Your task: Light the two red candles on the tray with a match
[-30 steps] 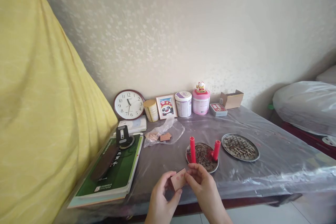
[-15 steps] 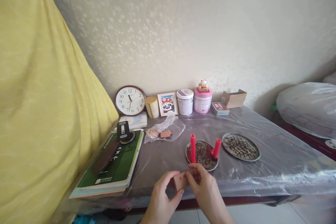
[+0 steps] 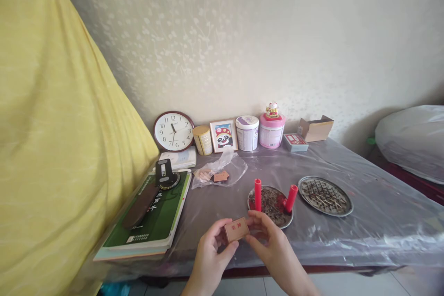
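A small tan cardboard box (image 3: 236,230) with red print, like a matchbox, is held between both hands just above the table's near edge. My left hand (image 3: 209,259) pinches its left end with thumb and fingers. My right hand (image 3: 272,245) grips its right end with curled fingers. Just beyond the hands, two red candles (image 3: 257,194) stand on a round metal plate (image 3: 274,208) dark with burnt residue; the right candle (image 3: 290,198) leans.
A second metal plate (image 3: 325,195) with burnt sticks lies to the right. A green book (image 3: 152,222) with a dark case lies at left beside a yellow curtain (image 3: 58,148). A clock (image 3: 173,131), tins, a picture frame, a cardboard box and a plastic bag (image 3: 222,171) stand by the wall.
The box has been turned in my hands so its printed face shows, now level. The view has shifted slightly left and up.
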Action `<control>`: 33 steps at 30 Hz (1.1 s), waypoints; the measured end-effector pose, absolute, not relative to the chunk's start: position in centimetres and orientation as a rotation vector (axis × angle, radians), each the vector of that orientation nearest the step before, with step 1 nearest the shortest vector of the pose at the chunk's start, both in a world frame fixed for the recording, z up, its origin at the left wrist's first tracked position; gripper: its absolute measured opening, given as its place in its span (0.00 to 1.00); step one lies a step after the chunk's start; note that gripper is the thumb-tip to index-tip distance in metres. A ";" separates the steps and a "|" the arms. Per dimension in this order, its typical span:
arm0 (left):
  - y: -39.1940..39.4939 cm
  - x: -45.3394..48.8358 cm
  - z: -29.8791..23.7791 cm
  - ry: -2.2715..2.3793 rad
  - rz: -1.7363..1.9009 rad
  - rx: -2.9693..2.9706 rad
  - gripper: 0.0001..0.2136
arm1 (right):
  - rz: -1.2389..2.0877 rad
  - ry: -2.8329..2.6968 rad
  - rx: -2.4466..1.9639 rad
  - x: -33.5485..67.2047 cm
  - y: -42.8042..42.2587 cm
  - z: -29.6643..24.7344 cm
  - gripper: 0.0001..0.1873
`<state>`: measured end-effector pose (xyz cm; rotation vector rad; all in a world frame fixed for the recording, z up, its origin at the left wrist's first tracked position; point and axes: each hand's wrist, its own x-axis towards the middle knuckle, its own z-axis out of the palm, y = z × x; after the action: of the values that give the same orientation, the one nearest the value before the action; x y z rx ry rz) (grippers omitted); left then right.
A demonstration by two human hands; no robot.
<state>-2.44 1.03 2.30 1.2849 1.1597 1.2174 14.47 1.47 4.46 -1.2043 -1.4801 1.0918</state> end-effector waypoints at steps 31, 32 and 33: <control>1.5 -2.3 3.4 1.228 1.141 1.025 0.09 | 0.669 -2.059 -1.324 15.5 1.4 4.7 0.22; 1.5 -2.3 3.4 1.232 1.141 1.029 0.09 | 0.670 -2.060 -1.322 15.5 1.4 4.7 0.22; 1.5 -2.3 3.4 1.236 1.141 1.034 0.09 | 0.671 -2.060 -1.321 15.5 1.4 4.7 0.22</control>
<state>-2.34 1.51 3.37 1.0344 1.2357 1.1415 15.48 1.36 4.66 -1.3213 -2.0602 0.6713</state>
